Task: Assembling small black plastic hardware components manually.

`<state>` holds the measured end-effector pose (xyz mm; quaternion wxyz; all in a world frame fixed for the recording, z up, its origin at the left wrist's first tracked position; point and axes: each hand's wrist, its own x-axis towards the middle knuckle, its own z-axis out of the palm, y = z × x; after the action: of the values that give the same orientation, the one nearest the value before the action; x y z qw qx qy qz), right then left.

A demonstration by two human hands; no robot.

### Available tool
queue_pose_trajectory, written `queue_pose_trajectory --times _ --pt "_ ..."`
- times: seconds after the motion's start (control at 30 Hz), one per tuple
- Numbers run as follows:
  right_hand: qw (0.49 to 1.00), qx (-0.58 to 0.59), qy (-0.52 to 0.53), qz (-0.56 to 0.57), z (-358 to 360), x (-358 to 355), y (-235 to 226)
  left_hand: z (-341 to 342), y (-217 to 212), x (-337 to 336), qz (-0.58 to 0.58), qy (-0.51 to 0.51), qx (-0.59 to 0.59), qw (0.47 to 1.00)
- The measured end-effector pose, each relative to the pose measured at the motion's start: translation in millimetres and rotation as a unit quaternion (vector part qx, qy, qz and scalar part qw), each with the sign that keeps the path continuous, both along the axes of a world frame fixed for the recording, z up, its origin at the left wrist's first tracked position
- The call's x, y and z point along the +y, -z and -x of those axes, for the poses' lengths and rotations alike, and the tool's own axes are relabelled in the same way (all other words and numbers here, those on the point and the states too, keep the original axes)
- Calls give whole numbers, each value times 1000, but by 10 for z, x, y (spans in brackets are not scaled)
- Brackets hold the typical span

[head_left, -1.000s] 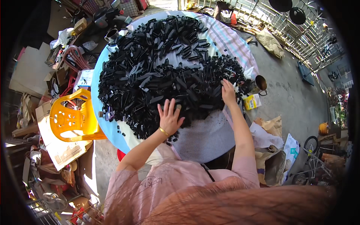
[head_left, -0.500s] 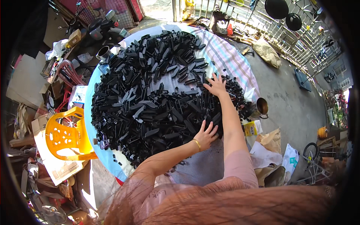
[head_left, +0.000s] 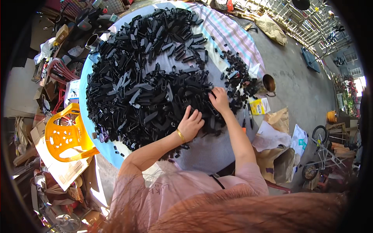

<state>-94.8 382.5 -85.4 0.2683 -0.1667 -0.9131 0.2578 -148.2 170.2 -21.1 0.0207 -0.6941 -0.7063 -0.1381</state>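
On the left of the scene, a yellow plastic chair [head_left: 64, 134] stands beside a round table [head_left: 82, 88], with a metal mug [head_left: 93, 41] at the table's far left edge. Across the left and middle of the tabletop spreads a large heap of black plastic parts [head_left: 136, 83], many of them long and narrow. At the heap's near right side, the person's left hand [head_left: 191, 126], a gold bangle at its wrist, rests with fingers bent against the parts; whether it grips any cannot be told. Just right and farther off, the right hand [head_left: 220, 99] touches the heap's right edge, its fingers curled and their hold unclear. Farther right lies a looser cluster of small black pieces [head_left: 237, 72], then a yellow packet [head_left: 259, 106] and a second metal mug [head_left: 268, 84].
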Motion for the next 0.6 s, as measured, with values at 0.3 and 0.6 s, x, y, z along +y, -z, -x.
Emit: queue_pose_trajectory --times 0.3,0.6 --pt "990 63 -23 128 -449 -446 -171 -394 -168 -405 119 -77 24 990" --pt "982 29 114 148 -1033 -328 190 -915 -21 -403 5 -113 -27 993"
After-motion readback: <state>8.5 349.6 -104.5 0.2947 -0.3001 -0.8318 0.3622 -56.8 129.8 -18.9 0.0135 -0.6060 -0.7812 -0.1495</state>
